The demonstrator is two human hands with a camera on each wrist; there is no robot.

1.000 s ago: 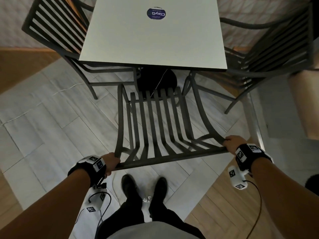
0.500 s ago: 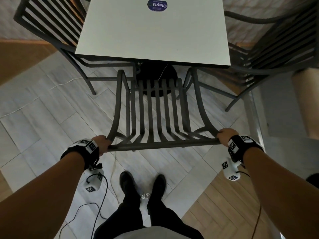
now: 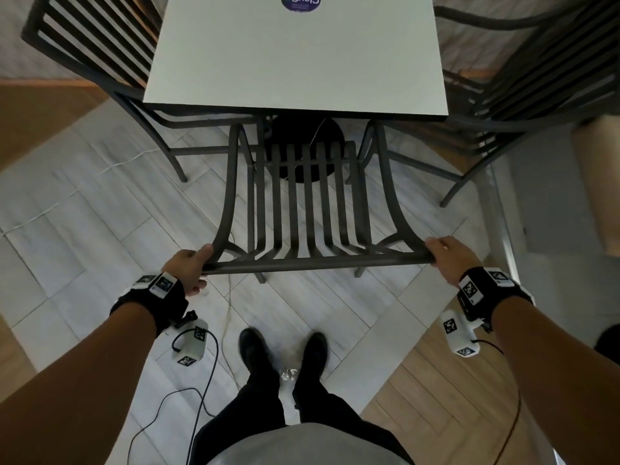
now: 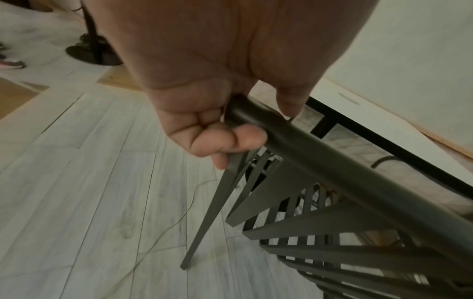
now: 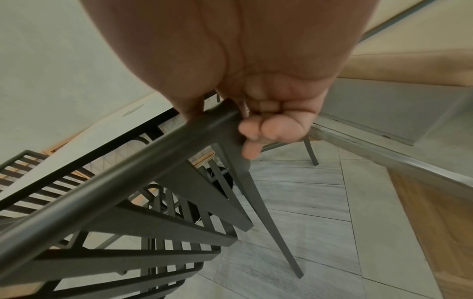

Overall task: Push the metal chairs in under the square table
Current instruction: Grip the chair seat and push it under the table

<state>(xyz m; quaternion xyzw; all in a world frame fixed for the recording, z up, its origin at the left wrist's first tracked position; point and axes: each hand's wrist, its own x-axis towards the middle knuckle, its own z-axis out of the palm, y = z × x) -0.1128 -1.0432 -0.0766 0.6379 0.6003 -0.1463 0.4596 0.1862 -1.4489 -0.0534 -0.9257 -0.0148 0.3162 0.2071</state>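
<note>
The dark slatted metal chair (image 3: 308, 209) stands at the near edge of the square white-topped table (image 3: 295, 58), its seat front partly under that edge. The left hand (image 3: 188, 268) and right hand (image 3: 448, 260) each wrap their fingers around opposite ends of the chair's top rail. Two more dark metal chairs (image 3: 90, 52) flank the table.
</note>
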